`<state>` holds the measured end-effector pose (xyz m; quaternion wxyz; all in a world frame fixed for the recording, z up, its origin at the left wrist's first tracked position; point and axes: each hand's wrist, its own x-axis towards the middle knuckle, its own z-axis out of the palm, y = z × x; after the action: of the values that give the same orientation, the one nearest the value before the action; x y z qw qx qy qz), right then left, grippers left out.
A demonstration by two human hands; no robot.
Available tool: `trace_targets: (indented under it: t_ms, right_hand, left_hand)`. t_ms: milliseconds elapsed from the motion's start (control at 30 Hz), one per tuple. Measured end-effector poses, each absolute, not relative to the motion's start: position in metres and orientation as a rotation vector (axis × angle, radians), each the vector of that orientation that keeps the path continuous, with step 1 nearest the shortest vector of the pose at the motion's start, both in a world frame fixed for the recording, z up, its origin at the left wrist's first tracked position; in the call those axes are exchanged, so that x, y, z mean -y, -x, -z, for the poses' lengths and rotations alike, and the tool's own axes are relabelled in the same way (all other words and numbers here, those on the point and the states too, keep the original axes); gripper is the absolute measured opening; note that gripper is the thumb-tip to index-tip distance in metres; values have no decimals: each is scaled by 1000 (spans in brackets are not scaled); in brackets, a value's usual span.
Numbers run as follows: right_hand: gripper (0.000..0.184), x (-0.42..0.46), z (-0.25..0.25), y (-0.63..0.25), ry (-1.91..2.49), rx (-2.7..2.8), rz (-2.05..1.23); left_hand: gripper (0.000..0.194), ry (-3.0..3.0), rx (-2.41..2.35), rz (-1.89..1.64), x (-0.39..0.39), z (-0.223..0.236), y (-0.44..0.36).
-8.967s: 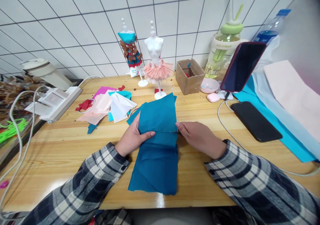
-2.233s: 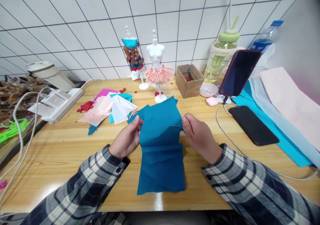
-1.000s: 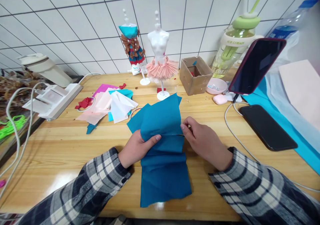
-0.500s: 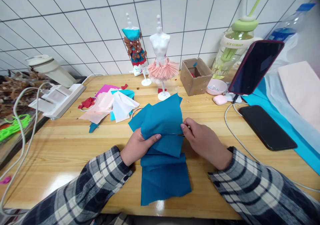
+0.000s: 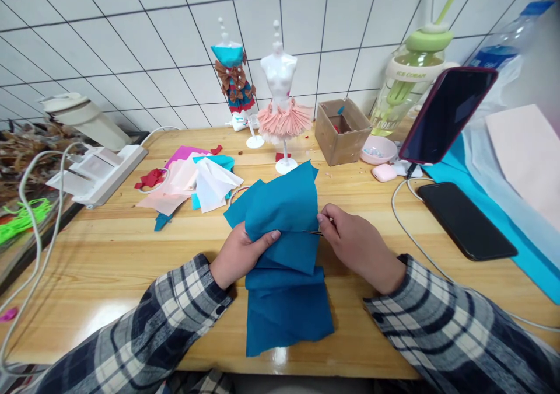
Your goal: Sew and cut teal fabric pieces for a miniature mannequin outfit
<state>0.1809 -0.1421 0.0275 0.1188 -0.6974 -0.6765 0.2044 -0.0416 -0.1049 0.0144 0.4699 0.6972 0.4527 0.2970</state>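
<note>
My left hand (image 5: 242, 254) pinches a folded piece of dark teal cloth (image 5: 282, 204) between thumb and fingers, the thumb on top. At the cloth's right edge, my right hand (image 5: 352, 242) is closed on small scissors (image 5: 311, 232). Their thin dark blades lie across the cloth, pointing left toward my left thumb; the handles are hidden by my fingers. Lower down, another teal cloth piece (image 5: 289, 315) rests on the table below my hands.
Behind stand a mannequin in a pink skirt (image 5: 285, 119), a dressed mannequin (image 5: 234, 84) and a cardboard box (image 5: 342, 134). Cloth scraps (image 5: 216, 184) and a power strip (image 5: 98, 175) lie left. On the right are a propped phone (image 5: 448, 114), a flat phone (image 5: 466, 222) and a cable.
More of the scissor blades shows over the cloth, reaching farther left from its right edge. Both hands keep their hold, and the whole view has shifted slightly.
</note>
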Motion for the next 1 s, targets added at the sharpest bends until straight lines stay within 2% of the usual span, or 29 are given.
trace_targets:
  t_ms: [600,833,1000]
  right_hand:
    - [26,144,-30,-179,2040,1966,-580]
    - [24,145,-29,-176,2033,1928,-612]
    - [24,146,-30,-173,2024,1923,-598]
  left_hand:
    - [41,-1701,-1092,-741,105,-15,41]
    - [47,-1655,-1102,-727,107,-15,40]
    - [42,-1653,-1069,-712,108,-12,40]
